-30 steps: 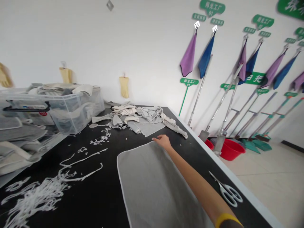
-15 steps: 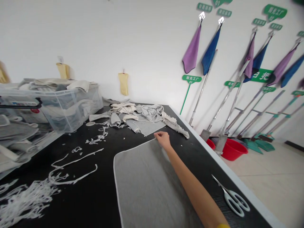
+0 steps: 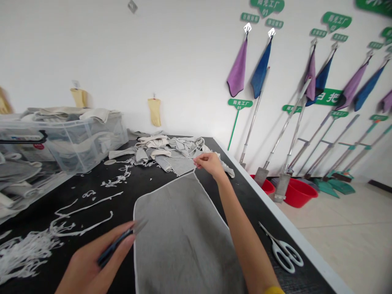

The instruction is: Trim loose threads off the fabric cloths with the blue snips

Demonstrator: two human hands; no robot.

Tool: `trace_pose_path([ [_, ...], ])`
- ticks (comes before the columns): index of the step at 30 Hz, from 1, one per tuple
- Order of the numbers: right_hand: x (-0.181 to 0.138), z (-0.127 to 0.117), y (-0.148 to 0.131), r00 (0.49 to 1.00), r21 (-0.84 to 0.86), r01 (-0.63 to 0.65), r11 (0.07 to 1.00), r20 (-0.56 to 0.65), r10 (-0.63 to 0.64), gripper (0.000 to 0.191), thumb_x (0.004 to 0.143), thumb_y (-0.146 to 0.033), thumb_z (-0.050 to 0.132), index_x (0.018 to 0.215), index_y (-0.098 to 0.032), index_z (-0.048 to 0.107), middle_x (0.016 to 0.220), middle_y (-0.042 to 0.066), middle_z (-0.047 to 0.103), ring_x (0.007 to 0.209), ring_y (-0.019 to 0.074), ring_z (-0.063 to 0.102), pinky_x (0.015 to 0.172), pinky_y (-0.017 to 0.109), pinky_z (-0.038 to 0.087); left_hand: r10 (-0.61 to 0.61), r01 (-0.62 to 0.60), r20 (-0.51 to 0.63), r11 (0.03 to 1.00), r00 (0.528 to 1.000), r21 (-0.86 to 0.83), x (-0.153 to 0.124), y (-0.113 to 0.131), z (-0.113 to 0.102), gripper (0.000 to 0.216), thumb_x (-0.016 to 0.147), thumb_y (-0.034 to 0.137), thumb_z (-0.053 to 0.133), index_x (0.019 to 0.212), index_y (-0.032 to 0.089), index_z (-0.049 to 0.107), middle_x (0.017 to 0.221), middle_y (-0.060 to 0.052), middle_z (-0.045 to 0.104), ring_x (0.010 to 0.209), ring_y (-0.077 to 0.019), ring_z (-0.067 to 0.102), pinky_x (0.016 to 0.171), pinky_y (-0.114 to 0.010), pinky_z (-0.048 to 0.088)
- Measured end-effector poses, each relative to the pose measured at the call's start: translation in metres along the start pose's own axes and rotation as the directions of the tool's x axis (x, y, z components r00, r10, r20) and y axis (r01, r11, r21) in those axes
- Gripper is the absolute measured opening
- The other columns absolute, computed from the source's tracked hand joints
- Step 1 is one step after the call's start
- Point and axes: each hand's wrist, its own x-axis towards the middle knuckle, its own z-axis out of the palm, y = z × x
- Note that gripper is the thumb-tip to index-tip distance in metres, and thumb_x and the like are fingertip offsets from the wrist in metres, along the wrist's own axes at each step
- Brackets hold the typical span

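A grey cloth (image 3: pixel 180 228) with a white stitched edge lies flat on the black table before me. My right hand (image 3: pixel 210 164) is closed in a pinch just above its far right corner. What looks like a thin thread runs from those fingertips down to the corner. At lower left, my left hand (image 3: pixel 98 257) grips small thread snips (image 3: pixel 115 245) with a dark blue handle. Their blurred metal tips point over the cloth's left edge. White-handled scissors (image 3: pixel 283 249) rest on the table, right of my right forearm.
Crumpled grey and cream cloths (image 3: pixel 171 149) are heaped at the table's far end. A clear plastic bin (image 3: pixel 82 143) of cloths stands at left. White thread scraps (image 3: pixel 30 253) lie front left. Beyond the table's right edge are red buckets (image 3: pixel 301 192) and mops (image 3: pixel 284 171).
My left hand has come into view with the snips. My right hand has lifted slightly off the cloth's corner. The view has shifted a little to the right.
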Motion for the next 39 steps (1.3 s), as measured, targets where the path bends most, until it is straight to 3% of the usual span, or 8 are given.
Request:
trace_pose_path([
  [4, -0.005, -0.007, -0.019, 0.998, 0.036, 0.053, 0.998, 0.036, -0.054, 0.024, 0.068, -0.037, 0.076, 0.069, -0.013, 0.073, 0.058, 0.002, 0.066, 0.053, 0.0111, 0.061, 0.055, 0.023, 0.054, 0.058, -0.058, 0.002, 0.998, 0.998, 0.04, 0.069, 0.035, 0.037, 0.047, 0.086, 0.059, 0.055, 0.109, 0.021, 0.073, 0.109, -0.004, 0.074, 0.103, -0.0273, 0.068, 0.095, -0.041, 0.054],
  [7, -0.01, -0.01, -0.032, 0.995, 0.064, 0.073, 0.995, 0.063, -0.077, 0.026, 0.068, -0.039, 0.077, 0.07, -0.013, 0.073, 0.058, 0.002, 0.066, 0.054, 0.0108, 0.061, 0.056, 0.024, 0.054, 0.134, -0.134, 0.064, 0.991, 0.989, -0.008, 0.111, 0.055, 0.06, 0.043, 0.09, 0.053, 0.052, 0.108, 0.019, 0.073, 0.11, -0.004, 0.074, 0.103, -0.0257, 0.068, 0.095, -0.04, 0.053],
  [12, -0.014, -0.009, -0.044, 0.991, 0.082, 0.068, 0.994, 0.112, -0.077, 0.03, 0.065, -0.042, 0.08, 0.069, -0.013, 0.072, 0.06, 0.003, 0.068, 0.053, 0.0103, 0.061, 0.056, 0.024, 0.054, 0.305, -0.304, 0.088, 0.952, 0.948, -0.028, 0.153, 0.072, 0.074, 0.042, 0.089, 0.051, 0.055, 0.106, 0.018, 0.074, 0.107, -0.003, 0.075, 0.102, -0.025, 0.068, 0.094, -0.04, 0.052],
  [16, -0.015, -0.007, -0.047, 0.988, 0.097, 0.069, 0.993, 0.129, -0.081, 0.032, 0.063, -0.043, 0.082, 0.069, -0.013, 0.073, 0.059, 0.002, 0.068, 0.053, 0.0099, 0.061, 0.055, 0.022, 0.053, 0.38, -0.387, 0.186, 0.922, 0.906, 0.001, 0.165, 0.079, 0.07, 0.041, 0.087, 0.052, 0.056, 0.106, 0.02, 0.075, 0.104, -0.002, 0.076, 0.098, -0.0252, 0.069, 0.091, -0.041, 0.053],
  [22, -0.018, -0.008, -0.052, 0.986, 0.127, 0.086, 0.988, 0.13, -0.102, 0.035, 0.06, -0.045, 0.085, 0.071, -0.013, 0.074, 0.059, 0.002, 0.067, 0.054, 0.0107, 0.061, 0.055, 0.023, 0.054, 0.321, -0.346, 0.346, 0.938, 0.882, 0.012, 0.175, 0.074, 0.064, 0.038, 0.084, 0.054, 0.061, 0.107, 0.028, 0.075, 0.108, 0.001, 0.075, 0.102, -0.0228, 0.068, 0.089, -0.03, 0.053],
  [34, -0.021, 0.005, -0.055, 0.983, 0.056, 0.083, 0.995, 0.157, -0.091, 0.036, 0.065, -0.047, 0.082, 0.073, -0.013, 0.073, 0.06, 0.002, 0.067, 0.056, 0.0107, 0.061, 0.056, 0.023, 0.053, 0.334, -0.371, 0.387, 0.928, 0.859, 0.023, 0.183, 0.074, 0.064, 0.044, 0.082, 0.058, 0.061, 0.107, 0.024, 0.076, 0.104, -0.001, 0.076, 0.092, -0.0209, 0.069, 0.08, -0.027, 0.05],
  [39, -0.02, 0.008, -0.057, 0.986, 0.058, 0.08, 0.995, 0.142, -0.088, 0.034, 0.064, -0.045, 0.083, 0.071, -0.013, 0.073, 0.06, 0.002, 0.068, 0.056, 0.0106, 0.062, 0.055, 0.022, 0.053, 0.394, -0.427, 0.387, 0.904, 0.833, -0.001, 0.184, 0.071, 0.069, 0.042, 0.084, 0.055, 0.06, 0.1, 0.02, 0.078, 0.092, -0.004, 0.077, 0.081, -0.0199, 0.068, 0.077, -0.026, 0.048],
])
